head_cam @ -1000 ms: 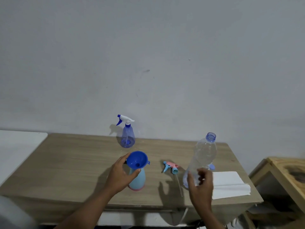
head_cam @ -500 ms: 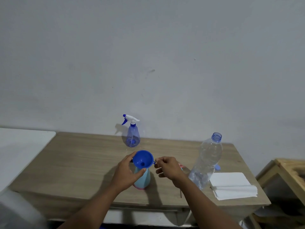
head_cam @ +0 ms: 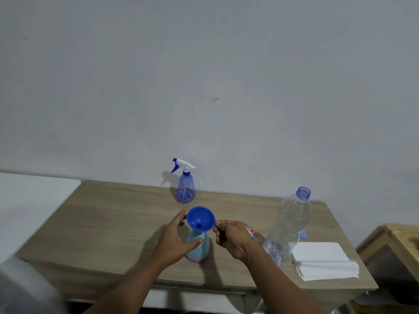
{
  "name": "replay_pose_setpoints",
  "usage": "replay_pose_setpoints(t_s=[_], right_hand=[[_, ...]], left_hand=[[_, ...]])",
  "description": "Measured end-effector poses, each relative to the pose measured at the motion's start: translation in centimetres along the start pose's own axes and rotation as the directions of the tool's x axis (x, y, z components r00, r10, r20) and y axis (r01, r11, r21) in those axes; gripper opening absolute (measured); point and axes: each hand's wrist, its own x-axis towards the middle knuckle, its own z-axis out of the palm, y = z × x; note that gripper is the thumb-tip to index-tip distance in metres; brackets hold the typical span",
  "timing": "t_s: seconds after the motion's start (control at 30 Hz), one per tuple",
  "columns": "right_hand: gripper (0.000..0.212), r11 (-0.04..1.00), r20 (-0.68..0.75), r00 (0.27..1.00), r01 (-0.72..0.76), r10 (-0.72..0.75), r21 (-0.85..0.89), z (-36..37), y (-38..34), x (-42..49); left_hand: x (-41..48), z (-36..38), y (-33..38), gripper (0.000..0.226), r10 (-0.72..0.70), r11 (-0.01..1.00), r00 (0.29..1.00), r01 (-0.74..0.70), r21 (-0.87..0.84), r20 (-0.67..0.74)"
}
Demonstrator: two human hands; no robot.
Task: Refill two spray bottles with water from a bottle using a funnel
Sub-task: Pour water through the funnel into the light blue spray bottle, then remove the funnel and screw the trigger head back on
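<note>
Funnel [head_cam: 200, 219] is sitting in the neck of the pale-blue spray bottle [head_cam: 197, 248], mid-table [head_cam: 113, 223]. The left hand [head_cam: 174, 242] is gripping that bottle; the right hand [head_cam: 233, 237] is seemingly pinching the funnel's rim tab. The water bottle [head_cam: 288, 227] is standing uncapped nearby.

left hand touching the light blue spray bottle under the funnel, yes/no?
Touching. Head view: the left hand wraps the light blue spray bottle, its thumb lying across the bottle's body just below the funnel.
</note>
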Motion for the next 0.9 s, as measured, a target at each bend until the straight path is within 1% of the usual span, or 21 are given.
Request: replay_pose_setpoints(t_s=[0.07,0.17,0.23,0.27,0.33,0.37,0.43,0.47,0.5,0.53,0.57,0.67,0.77,0.8,0.83,0.9], right_hand=[[0.022,0.993,0.001,1.000,-0.016,0.016,0.115,-0.3,-0.4,0.3],[0.020,0.961,-0.032,1.000,0.011,-0.002,0.275,-1.3,-1.9,0.5],[0.020,0.948,-0.073,0.997,0.048,-0.026,0.314,-2.7,-2.3,0.3],[0.020,0.950,-0.097,0.994,0.071,-0.043,0.305,-3.2,-2.4,0.1],[0.020,0.967,-0.179,0.982,0.096,-0.054,0.237,-5.7,-1.0,1.2],[0.021,0.979,-0.216,0.973,0.119,-0.083,0.163,-6.3,-0.3,1.1],[0.027,0.977,-0.262,0.942,0.201,-0.212,-0.069,-7.1,1.6,1.1],[0.031,0.939,-0.257,0.914,0.259,-0.313,-0.225,-7.2,2.5,1.2],[0.035,0.868,-0.236,0.877,0.309,-0.418,-0.389,-7.4,3.4,1.5],[0.036,0.767,-0.194,0.840,0.337,-0.507,-0.546,-7.5,4.4,1.8],[0.033,0.662,-0.135,0.814,0.348,-0.564,-0.664,-7.6,5.3,2.1],[0.018,0.387,0.048,0.822,0.318,-0.568,-0.866,-7.8,7.6,2.2],[0.020,0.083,0.209,0.838,0.288,-0.505,-0.954,-7.9,8.9,2.3],[0.022,0.007,0.259,0.843,0.297,-0.472,-0.955,-7.8,9.2,2.2],[0.023,-0.039,0.293,0.847,0.308,-0.443,-0.950,-7.7,9.4,2.3],[0.023,-0.068,0.329,0.853,0.330,-0.406,-0.941,-7.6,10.2,2.5]], left_hand=[[0.0,0.2,-0.7,0.095,-0.042,0.999,0.999,0.042,0.007,0.010],[0.7,0.1,-1.2,0.088,-0.079,0.996,0.997,0.078,0.033,0.018],[0.5,0.5,-1.2,0.084,-0.106,0.993,0.994,0.105,0.045,0.011],[0.5,0.4,-1.3,0.082,-0.114,0.992,0.993,0.113,0.055,0.015],[1.3,2.4,-2.6,0.079,-0.126,0.991,0.988,0.121,0.060,0.089],[1.0,2.3,-2.7,0.079,-0.119,0.992,0.989,0.114,0.063,0.085],[0.6,2.5,-2.5,0.075,-0.125,0.991,0.989,0.120,0.061,0.084],[0.7,2.4,-2.6,0.070,-0.112,0.992,0.991,0.107,0.064,0.078],[0.8,2.3,-2.5,0.065,-0.103,0.993,0.993,0.099,0.067,0.066],[0.9,2.2,-2.5,0.061,-0.091,0.993,0.994,0.086,0.075,0.055],[0.8,2.0,-2.2,0.061,-0.080,0.994,0.996,0.075,0.085,0.049],[0.7,1.8,-2.3,0.065,-0.052,0.992,0.998,0.049,0.112,0.030],[0.7,1.2,-2.9,0.066,-0.077,0.991,0.997,0.077,0.109,-0.003],[0.7,1.0,-3.1,0.066,-0.085,0.991,0.996,0.086,0.102,-0.009],[0.6,0.9,-3.1,0.064,-0.092,0.990,0.996,0.093,0.103,-0.014],[0.6,0.7,-2.9,0.058,-0.105,0.989,0.994,0.106,0.101,-0.017]])
